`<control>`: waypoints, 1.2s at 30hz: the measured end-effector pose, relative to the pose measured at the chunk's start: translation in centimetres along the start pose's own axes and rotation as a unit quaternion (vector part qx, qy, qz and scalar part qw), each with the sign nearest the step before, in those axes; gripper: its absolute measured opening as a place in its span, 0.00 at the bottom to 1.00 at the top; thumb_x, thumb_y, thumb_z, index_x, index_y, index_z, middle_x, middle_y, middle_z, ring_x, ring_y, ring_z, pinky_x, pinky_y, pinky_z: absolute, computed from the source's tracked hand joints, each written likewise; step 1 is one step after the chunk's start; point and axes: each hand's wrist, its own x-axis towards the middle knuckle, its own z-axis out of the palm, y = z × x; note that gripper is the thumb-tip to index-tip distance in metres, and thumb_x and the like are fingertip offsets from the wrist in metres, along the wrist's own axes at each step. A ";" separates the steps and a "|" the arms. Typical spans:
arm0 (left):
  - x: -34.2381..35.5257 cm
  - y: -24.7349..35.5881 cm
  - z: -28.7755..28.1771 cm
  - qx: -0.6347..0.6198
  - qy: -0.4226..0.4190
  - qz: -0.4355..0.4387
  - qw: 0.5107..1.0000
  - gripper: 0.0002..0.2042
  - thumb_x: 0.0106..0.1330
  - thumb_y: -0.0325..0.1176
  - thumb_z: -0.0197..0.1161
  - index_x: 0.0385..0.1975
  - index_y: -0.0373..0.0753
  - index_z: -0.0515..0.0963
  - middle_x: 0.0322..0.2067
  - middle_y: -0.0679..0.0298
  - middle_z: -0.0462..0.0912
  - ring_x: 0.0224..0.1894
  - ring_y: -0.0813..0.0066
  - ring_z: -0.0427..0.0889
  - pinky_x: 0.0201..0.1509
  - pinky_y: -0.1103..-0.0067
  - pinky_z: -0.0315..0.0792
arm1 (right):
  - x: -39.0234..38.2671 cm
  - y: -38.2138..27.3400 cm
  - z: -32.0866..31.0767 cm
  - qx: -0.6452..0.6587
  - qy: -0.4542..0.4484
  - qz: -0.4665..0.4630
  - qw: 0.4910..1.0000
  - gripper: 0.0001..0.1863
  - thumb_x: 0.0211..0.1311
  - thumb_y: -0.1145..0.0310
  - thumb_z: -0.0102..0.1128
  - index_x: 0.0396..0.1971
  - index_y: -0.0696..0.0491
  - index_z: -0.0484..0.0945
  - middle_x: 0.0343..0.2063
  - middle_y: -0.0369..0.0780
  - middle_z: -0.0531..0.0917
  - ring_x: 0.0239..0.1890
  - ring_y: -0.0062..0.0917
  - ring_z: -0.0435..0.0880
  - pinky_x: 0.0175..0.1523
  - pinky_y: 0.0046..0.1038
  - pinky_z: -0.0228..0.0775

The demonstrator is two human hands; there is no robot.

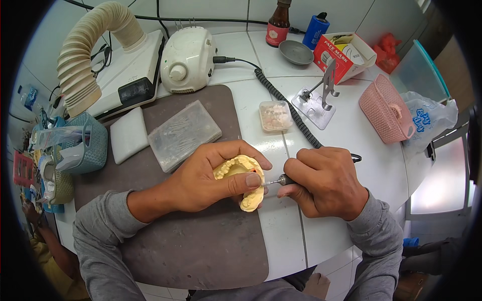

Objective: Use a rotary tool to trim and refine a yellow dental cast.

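Note:
A yellow plaster dental cast [252, 202], curved like a dental arch, is gripped by my left hand [213, 178], with the thumb pressed on its inner side. Near the thumb tip a small red spot shows on the cast. My right hand [326, 183] is closed around a dental handpiece [285, 179], whose thin metal bit points left and meets the cast's outer side by my left thumb. Whether the bit touches the cast I cannot tell. A coiled black cord [291, 108] runs from behind my right hand to the white control unit [188, 60].
A brown mat [191, 251] lies under my left arm, with a clear case of burs [185, 133] on it. Beyond stand a small clear box [275, 116], a metal handpiece stand [315, 108], a pink basket [384, 113], a blue basket [83, 145] and a ribbed suction hose [75, 65]. Another person's arm [52, 243] shows at left.

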 end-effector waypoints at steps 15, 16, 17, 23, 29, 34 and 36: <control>0.2 -0.1 0.1 -0.003 0.012 0.006 1.000 0.18 0.83 0.34 0.65 0.64 0.31 0.76 0.47 0.55 0.90 0.48 0.70 0.92 0.54 0.72 0.90 | -0.1 0.2 0.0 0.001 -0.006 -0.003 1.000 0.19 0.71 0.47 0.72 0.35 0.47 0.79 0.23 0.36 0.74 0.20 0.35 0.78 0.27 0.37 0.69; 0.1 -0.1 0.0 -0.010 0.011 0.004 1.000 0.18 0.83 0.34 0.65 0.65 0.31 0.76 0.47 0.55 0.90 0.48 0.70 0.92 0.54 0.71 0.90 | 0.0 0.2 0.1 0.000 -0.004 0.000 1.000 0.19 0.71 0.47 0.72 0.35 0.47 0.79 0.23 0.36 0.74 0.20 0.35 0.79 0.27 0.37 0.69; -0.1 0.0 -0.1 -0.016 0.009 0.003 1.000 0.18 0.83 0.34 0.65 0.65 0.31 0.75 0.48 0.54 0.90 0.47 0.70 0.92 0.55 0.71 0.90 | 0.1 0.1 0.1 0.000 -0.003 0.000 1.000 0.19 0.71 0.47 0.72 0.35 0.47 0.79 0.23 0.36 0.74 0.20 0.35 0.79 0.27 0.37 0.69; 0.2 -0.5 -0.2 0.006 0.002 0.035 0.999 0.18 0.84 0.36 0.64 0.65 0.33 0.74 0.49 0.54 0.89 0.49 0.68 0.92 0.57 0.67 0.90 | -0.2 -0.1 0.0 0.030 0.012 -0.015 0.999 0.19 0.72 0.48 0.72 0.36 0.47 0.78 0.23 0.36 0.74 0.21 0.35 0.79 0.27 0.38 0.68; 0.4 -1.1 -0.3 -0.041 0.008 0.042 0.998 0.19 0.85 0.36 0.64 0.68 0.38 0.72 0.50 0.59 0.87 0.55 0.69 0.91 0.62 0.73 0.86 | -0.5 0.6 0.3 0.024 0.081 0.017 0.996 0.19 0.74 0.48 0.70 0.36 0.49 0.78 0.23 0.38 0.75 0.22 0.37 0.80 0.28 0.40 0.69; 0.5 -1.3 -0.7 -0.085 -0.007 0.028 0.996 0.19 0.85 0.36 0.63 0.69 0.39 0.71 0.51 0.59 0.86 0.55 0.66 0.91 0.63 0.71 0.86 | -0.7 1.0 0.3 0.033 0.092 0.037 0.995 0.19 0.75 0.49 0.69 0.36 0.50 0.77 0.24 0.38 0.78 0.23 0.39 0.81 0.27 0.40 0.69; 0.6 -1.2 -0.7 -0.107 -0.010 0.017 0.994 0.19 0.85 0.36 0.62 0.70 0.39 0.70 0.50 0.59 0.85 0.54 0.66 0.91 0.63 0.71 0.86 | -0.9 1.2 0.4 0.037 0.095 0.042 0.994 0.19 0.76 0.49 0.68 0.36 0.50 0.77 0.24 0.38 0.78 0.22 0.39 0.81 0.27 0.40 0.69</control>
